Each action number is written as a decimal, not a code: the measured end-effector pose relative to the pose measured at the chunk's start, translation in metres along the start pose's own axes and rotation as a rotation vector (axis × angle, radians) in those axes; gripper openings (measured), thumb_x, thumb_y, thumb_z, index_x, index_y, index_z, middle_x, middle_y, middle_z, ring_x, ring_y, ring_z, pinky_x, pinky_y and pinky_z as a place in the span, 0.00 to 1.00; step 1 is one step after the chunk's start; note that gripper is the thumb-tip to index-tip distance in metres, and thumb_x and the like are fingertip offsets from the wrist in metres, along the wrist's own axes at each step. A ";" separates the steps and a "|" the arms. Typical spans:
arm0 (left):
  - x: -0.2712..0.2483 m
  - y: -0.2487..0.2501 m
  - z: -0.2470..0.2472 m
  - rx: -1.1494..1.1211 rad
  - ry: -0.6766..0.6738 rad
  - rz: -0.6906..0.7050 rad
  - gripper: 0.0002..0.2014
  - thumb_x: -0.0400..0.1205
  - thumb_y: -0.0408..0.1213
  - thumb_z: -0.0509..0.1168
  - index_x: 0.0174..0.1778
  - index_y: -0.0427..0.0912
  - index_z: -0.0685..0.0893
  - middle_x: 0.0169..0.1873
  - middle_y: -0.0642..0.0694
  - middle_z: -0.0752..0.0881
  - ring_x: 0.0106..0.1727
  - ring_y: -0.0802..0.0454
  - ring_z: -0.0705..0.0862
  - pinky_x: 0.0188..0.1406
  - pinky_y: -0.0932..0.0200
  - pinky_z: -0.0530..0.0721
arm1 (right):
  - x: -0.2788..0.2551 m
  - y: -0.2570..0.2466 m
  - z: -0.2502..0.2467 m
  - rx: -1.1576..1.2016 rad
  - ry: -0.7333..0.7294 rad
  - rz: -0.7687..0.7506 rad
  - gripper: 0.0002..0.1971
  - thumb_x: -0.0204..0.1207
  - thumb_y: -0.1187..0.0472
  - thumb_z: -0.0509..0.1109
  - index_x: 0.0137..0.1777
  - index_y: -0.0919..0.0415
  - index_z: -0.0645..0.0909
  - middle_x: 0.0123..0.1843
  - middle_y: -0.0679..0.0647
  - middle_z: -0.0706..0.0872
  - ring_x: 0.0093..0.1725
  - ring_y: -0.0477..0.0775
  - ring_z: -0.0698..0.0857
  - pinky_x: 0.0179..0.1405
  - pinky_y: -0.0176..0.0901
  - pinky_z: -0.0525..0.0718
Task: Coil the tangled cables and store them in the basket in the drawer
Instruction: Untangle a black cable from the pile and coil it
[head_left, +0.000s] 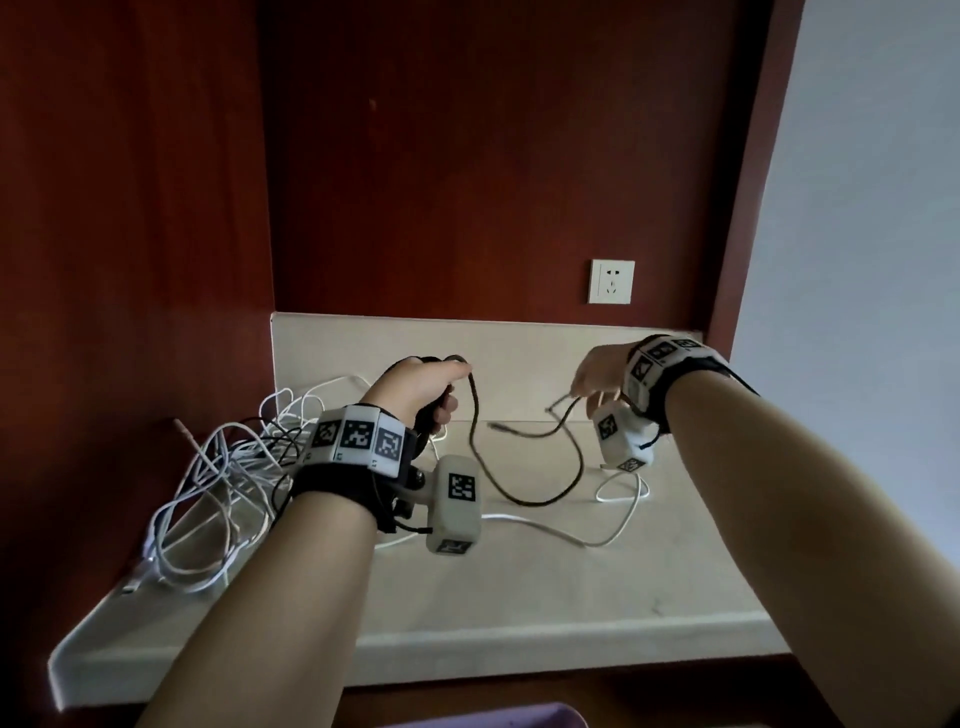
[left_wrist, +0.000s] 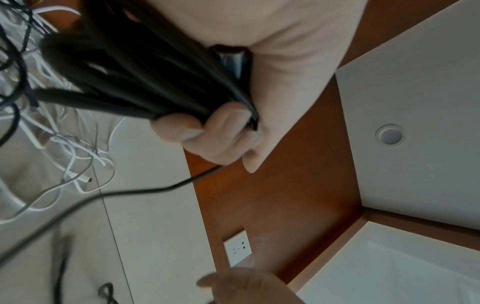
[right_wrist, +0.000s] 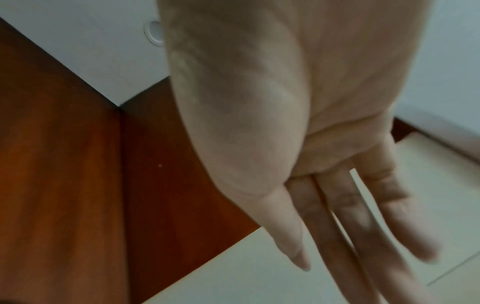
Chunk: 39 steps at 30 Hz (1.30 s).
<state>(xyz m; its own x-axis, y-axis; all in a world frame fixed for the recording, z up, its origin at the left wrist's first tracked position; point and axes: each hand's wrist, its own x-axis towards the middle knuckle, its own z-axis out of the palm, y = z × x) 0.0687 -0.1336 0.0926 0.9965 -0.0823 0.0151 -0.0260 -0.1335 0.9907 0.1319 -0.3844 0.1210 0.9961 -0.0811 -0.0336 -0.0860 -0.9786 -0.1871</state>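
Left hand (head_left: 422, 385) is fisted round the black cable (head_left: 524, 467) — several loops already bunched in my palm, fingers (left_wrist: 197, 131) curled tight over them, as the left wrist view shows close up. Free tail of that cable drops from my fist, sags onto the desk (head_left: 519, 587), runs right, then rises w/ its plug end near my right hand (head_left: 597, 371). Right hand is wide, fingers (right_wrist: 363, 222) straight and close together, holding nothing; it hovers above the desk just right of the plug end, not touching it as far as I can tell.

White cables (head_left: 208, 493) lie in a tangled heap on the left part of the desk, beside and partly behind my left wrist, w/ some thin dark strands mixed in. One white strand (head_left: 597, 525) trails out to the right across the desk and loops under my right wrist cam.

Wall socket (head_left: 611, 281) sits on the red-brown wood panel (head_left: 467, 156) behind the desk, above and between my hands. Something purple (head_left: 519, 717) shows at the bottom edge below the desk front — can't tell what it is.
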 end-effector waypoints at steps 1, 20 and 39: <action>-0.001 -0.001 0.000 0.005 -0.010 -0.012 0.14 0.82 0.43 0.67 0.35 0.41 0.72 0.20 0.48 0.74 0.13 0.56 0.67 0.18 0.68 0.65 | -0.021 -0.022 0.004 0.071 -0.010 -0.067 0.07 0.79 0.63 0.67 0.51 0.63 0.85 0.44 0.54 0.88 0.40 0.51 0.85 0.39 0.38 0.83; -0.042 -0.041 -0.032 0.153 -0.536 0.004 0.24 0.81 0.60 0.57 0.36 0.40 0.72 0.15 0.50 0.65 0.12 0.58 0.60 0.12 0.70 0.58 | -0.082 -0.086 0.117 0.887 0.388 -0.632 0.06 0.77 0.76 0.67 0.51 0.70 0.82 0.38 0.54 0.89 0.35 0.37 0.84 0.44 0.30 0.82; -0.042 -0.109 -0.051 -0.995 -1.192 0.045 0.36 0.81 0.66 0.46 0.45 0.30 0.77 0.18 0.47 0.68 0.16 0.50 0.66 0.21 0.58 0.65 | -0.102 -0.092 0.163 0.662 0.807 -0.444 0.27 0.81 0.44 0.60 0.30 0.66 0.76 0.19 0.45 0.74 0.23 0.50 0.72 0.26 0.47 0.71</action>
<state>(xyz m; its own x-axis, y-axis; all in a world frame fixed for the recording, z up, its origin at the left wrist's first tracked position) 0.0333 -0.0653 -0.0088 0.3467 -0.8426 0.4121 0.4899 0.5373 0.6865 0.0352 -0.2555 -0.0186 0.6407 -0.0843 0.7631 0.5245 -0.6778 -0.5153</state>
